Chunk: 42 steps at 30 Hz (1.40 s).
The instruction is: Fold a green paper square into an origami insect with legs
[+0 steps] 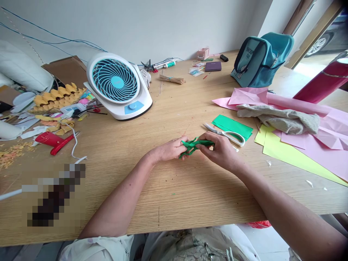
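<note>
Over the middle of the wooden table, a bunch of cut green paper strips (pixel 192 144) is held between my two hands. My left hand (pixel 174 149) has its fingers closed round the left end. Thumb and fingers of my right hand (pixel 217 149) pinch the right end. The strips look twisted or folded together; the fingers partly cover them. Just beyond my right hand lie scissors (pixel 236 138) with white handles, blades pointing left. They rest partly over flat green paper sheets (pixel 232 127).
A white and blue fan (pixel 116 83) stands at the back left. A red hot glue gun (pixel 53 141) with a white cord lies left. Pink paper (pixel 304 141), yellow paper (pixel 288 152) and a grey cloth (pixel 288 119) lie right, before a teal bag (pixel 255 61). Bundled sticks (pixel 172 79) lie behind.
</note>
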Tool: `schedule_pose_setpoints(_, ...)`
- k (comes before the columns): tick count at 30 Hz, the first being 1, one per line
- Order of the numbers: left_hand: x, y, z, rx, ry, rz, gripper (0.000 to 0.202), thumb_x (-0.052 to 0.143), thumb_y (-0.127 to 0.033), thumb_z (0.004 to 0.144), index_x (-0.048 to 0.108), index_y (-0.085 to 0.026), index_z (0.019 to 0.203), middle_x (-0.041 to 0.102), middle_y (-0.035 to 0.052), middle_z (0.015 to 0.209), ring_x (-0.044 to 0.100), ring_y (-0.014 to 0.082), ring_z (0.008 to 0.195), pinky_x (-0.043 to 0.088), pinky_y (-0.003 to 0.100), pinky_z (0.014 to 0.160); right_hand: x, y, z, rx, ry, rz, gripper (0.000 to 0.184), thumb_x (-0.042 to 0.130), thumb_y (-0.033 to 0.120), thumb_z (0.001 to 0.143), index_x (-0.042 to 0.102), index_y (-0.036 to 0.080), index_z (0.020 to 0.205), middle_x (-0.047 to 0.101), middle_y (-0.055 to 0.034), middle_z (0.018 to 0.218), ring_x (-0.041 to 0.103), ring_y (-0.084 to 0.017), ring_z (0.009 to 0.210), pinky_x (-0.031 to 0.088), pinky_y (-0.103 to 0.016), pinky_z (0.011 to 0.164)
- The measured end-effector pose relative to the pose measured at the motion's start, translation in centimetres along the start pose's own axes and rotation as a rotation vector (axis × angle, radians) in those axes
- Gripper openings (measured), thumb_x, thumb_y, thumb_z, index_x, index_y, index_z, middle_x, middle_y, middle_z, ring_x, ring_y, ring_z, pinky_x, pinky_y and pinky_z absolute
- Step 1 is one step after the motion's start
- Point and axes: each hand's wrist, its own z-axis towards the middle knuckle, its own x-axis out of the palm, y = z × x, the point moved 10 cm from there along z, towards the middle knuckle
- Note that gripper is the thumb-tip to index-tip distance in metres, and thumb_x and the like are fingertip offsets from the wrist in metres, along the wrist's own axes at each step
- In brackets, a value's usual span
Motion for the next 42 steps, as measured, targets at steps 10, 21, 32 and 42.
schedule_pose_setpoints(10,-0.8,-1.4,0.1,0.13,-0.077,0.235,0.015,0.046,-0.022,0.085,0.056,-0.019,0.074,0.057,-0.0005,0.07,0.054,0.0138,0.068,0.043,0.026,0.065,-0.3,0.5,0.0,-0.038,-0.024,-0.033,0.008,0.06,0.022,0.088,0.065,0.017,0.086,0.066,-0.0041,0.079,0.054,-0.014,0.065,0.041,-0.027,0.059)
schedule_pose_setpoints(21,0.2,-1.2,0.0,0.104,0.035,0.078,0.022,0.044,-0.023,0.089,0.064,-0.015,0.085,0.072,0.0059,0.086,0.062,0.0135,0.069,0.05,0.025,0.065,-0.4,1.2,-0.2,-0.111,-0.05,-0.073,0.007,0.058,0.02,0.089,0.064,0.018,0.085,0.062,-0.0035,0.079,0.054,-0.014,0.065,0.042,-0.028,0.06)
schedule_pose_setpoints(32,-0.7,-0.8,0.3,0.122,-0.093,0.121,0.016,0.047,-0.017,0.085,0.063,-0.015,0.087,0.07,0.0019,0.081,0.063,0.0102,0.066,0.048,0.02,0.062,0.0,-0.1,-0.3,-0.002,-0.065,0.056,0.01,0.072,0.025,0.082,0.067,0.018,0.088,0.068,-0.0027,0.08,0.06,-0.014,0.066,0.048,-0.026,0.059)
schedule_pose_setpoints(42,-0.7,-1.0,0.3,0.139,-0.101,0.104,0.025,0.049,-0.012,0.078,0.069,-0.013,0.093,0.072,0.0034,0.085,0.065,0.01,0.069,0.049,0.02,0.063,-0.6,1.1,-0.5,-0.097,-0.104,-0.072,0.004,0.066,0.021,0.084,0.064,0.019,0.082,0.063,-0.0011,0.073,0.057,-0.013,0.06,0.045,-0.025,0.054)
